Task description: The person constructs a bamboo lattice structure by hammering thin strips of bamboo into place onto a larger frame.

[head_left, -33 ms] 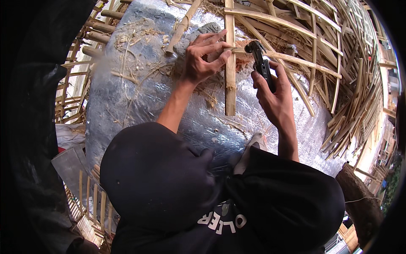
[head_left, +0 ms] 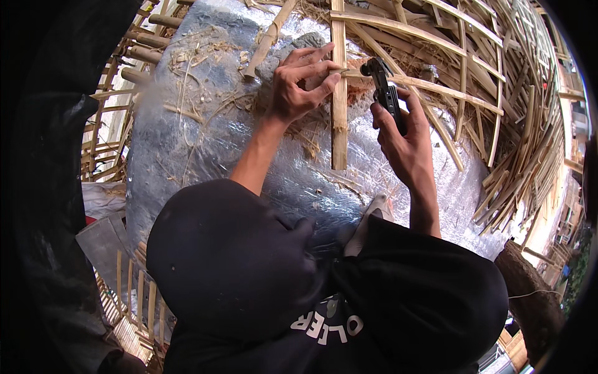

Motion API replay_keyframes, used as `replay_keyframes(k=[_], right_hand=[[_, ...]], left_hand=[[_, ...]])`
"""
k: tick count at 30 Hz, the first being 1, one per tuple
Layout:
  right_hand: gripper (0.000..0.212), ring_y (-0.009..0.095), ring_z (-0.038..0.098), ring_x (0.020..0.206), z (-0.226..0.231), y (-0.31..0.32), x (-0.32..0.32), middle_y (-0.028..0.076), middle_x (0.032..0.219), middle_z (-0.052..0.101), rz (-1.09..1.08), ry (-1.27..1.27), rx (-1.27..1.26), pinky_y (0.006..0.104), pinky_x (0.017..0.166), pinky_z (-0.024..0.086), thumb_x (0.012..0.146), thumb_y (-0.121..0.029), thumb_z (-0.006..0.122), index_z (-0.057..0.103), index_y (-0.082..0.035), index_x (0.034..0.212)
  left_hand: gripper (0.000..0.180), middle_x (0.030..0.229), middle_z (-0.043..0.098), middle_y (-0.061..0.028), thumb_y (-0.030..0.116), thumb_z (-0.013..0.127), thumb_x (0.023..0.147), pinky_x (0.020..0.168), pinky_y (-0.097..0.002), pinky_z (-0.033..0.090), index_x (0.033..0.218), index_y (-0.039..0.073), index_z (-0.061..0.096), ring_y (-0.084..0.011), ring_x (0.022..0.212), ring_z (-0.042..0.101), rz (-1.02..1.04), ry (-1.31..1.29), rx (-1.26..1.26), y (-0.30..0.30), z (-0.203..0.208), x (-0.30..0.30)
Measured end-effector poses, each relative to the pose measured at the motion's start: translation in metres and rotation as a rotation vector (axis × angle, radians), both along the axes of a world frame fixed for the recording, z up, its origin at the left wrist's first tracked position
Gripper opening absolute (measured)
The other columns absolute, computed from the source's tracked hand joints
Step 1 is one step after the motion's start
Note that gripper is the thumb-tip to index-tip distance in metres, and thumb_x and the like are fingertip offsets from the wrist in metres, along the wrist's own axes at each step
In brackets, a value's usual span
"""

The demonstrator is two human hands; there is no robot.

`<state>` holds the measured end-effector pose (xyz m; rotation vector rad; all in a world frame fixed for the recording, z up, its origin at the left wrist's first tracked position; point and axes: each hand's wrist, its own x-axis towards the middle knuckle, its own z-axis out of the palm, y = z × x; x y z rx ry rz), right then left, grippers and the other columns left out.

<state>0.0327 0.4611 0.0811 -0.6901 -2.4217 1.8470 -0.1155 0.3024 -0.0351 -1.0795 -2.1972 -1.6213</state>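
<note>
A bamboo lattice frame [head_left: 402, 28] of thin slats lies before me, its upright slat [head_left: 339, 131] reaching toward me. My left hand [head_left: 298, 87] is at that slat, thumb and index finger closing in at its crossing with a cross slat [head_left: 436, 90]. Something small and thin may be between those fingertips; I cannot make it out. In my right hand [head_left: 405, 134] is a black folding hammer tool [head_left: 391, 103], gripped by its handle. Its head is raised just right of the crossing, apart from the left fingertips. A grey stone block [head_left: 308, 42] sits behind the left hand.
Silver foil sheeting [head_left: 212, 149] covers the ground, strewn with bamboo shavings. A large pile of split bamboo strips [head_left: 529, 131] lies at right. One loose bamboo piece [head_left: 271, 40] is left of the frame. A log [head_left: 532, 293] stands lower right, and bamboo racks [head_left: 144, 55] at left.
The hammer tool has tilted very slightly, its head shifting a little up and left. My left hand and the lattice look the same.
</note>
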Motion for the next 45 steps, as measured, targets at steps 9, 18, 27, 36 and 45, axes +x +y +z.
replay_keyframes(k=[9, 18, 27, 36, 45], right_hand=[[0.036, 0.007, 0.056, 0.059, 0.013, -0.015, 0.002, 0.007, 0.087, 0.07, -0.008, 0.134, -0.008, 0.0237, 0.051, 0.044, 0.102, -0.022, 0.061, 0.052, -0.002, 0.131], [0.036, 0.007, 0.053, 0.063, -0.005, -0.022, 0.006, 0.004, 0.085, 0.065, 0.04, 0.165, 0.107, 0.0235, 0.056, 0.042, 0.105, -0.021, 0.054, 0.052, -0.001, 0.136], [0.026, 0.001, 0.042, 0.052, -0.02, -0.027, 0.012, -0.002, 0.076, 0.052, -0.118, 0.323, 0.135, 0.0178, 0.045, 0.033, 0.108, -0.027, 0.048, 0.049, -0.005, 0.12], [0.024, 0.018, 0.052, 0.056, -0.007, -0.027, 0.005, 0.015, 0.071, 0.058, 0.031, 0.113, 0.324, 0.0341, 0.053, 0.041, 0.106, -0.022, 0.051, 0.052, 0.0, 0.116], [0.023, 0.026, 0.057, 0.06, -0.007, -0.024, 0.0, 0.019, 0.069, 0.057, 0.097, 0.06, 0.317, 0.0385, 0.055, 0.044, 0.104, -0.018, 0.055, 0.05, 0.002, 0.113]], left_hand=[[0.021, 0.13, 0.068, -0.0116, 0.02, 0.073, 0.087, 0.102, -0.0385, 0.049, 0.103, 0.006, 0.079, -0.0276, 0.117, 0.062, -0.034, -0.016, -0.008, -0.003, 0.002, 0.0], [0.019, 0.128, 0.069, -0.0127, 0.017, 0.073, 0.088, 0.101, -0.0379, 0.049, 0.101, 0.004, 0.078, -0.0272, 0.115, 0.063, -0.024, -0.023, -0.005, -0.002, 0.002, 0.004], [0.019, 0.131, 0.068, -0.0112, 0.018, 0.072, 0.088, 0.1, -0.0378, 0.049, 0.102, 0.007, 0.079, -0.0266, 0.116, 0.064, -0.015, -0.006, -0.01, 0.0, 0.001, 0.006], [0.019, 0.13, 0.068, -0.0112, 0.018, 0.072, 0.088, 0.099, -0.0377, 0.05, 0.102, 0.007, 0.079, -0.0266, 0.115, 0.064, -0.004, 0.024, -0.012, -0.003, 0.001, 0.001], [0.019, 0.129, 0.069, -0.0121, 0.018, 0.073, 0.087, 0.098, -0.0382, 0.05, 0.101, 0.006, 0.079, -0.0272, 0.112, 0.065, -0.012, 0.025, -0.001, -0.002, 0.001, 0.002]])
